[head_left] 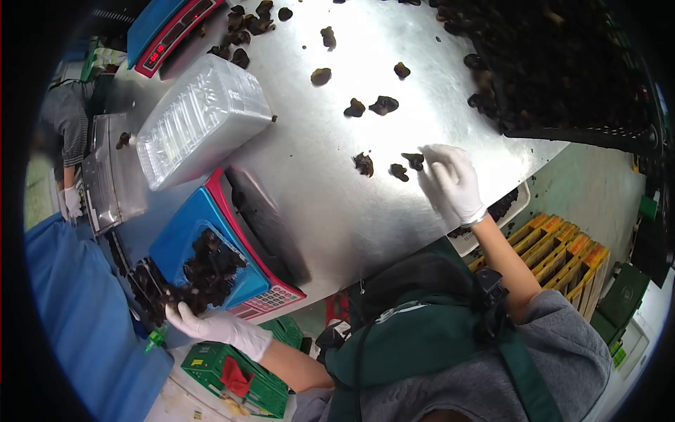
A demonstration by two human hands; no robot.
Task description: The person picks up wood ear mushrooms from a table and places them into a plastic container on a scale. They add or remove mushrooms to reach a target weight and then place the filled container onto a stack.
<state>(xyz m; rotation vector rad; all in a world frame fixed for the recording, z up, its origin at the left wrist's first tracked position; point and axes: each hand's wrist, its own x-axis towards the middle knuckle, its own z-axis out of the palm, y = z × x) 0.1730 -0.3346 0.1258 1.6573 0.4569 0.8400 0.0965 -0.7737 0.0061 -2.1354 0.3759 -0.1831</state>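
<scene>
My right hand, in a white glove, is over the metal table with its fingers stretched out and apart. Its fingertips are beside a dark wood ear mushroom piece, and a second piece lies close by. My left hand, gloved too, is at the near left edge of a blue and red scale. Its thumb and fingers are apart, beside the dark mushrooms. On the scale sits a clear plastic tray filled with mushroom pieces. More mushrooms in clear plastic lie left of the scale.
A stack of clear trays stands behind the scale. A second scale is farther back. A black crate heaped with mushrooms fills the right. Several loose pieces dot the metal table. A person's gloved hand appears far left.
</scene>
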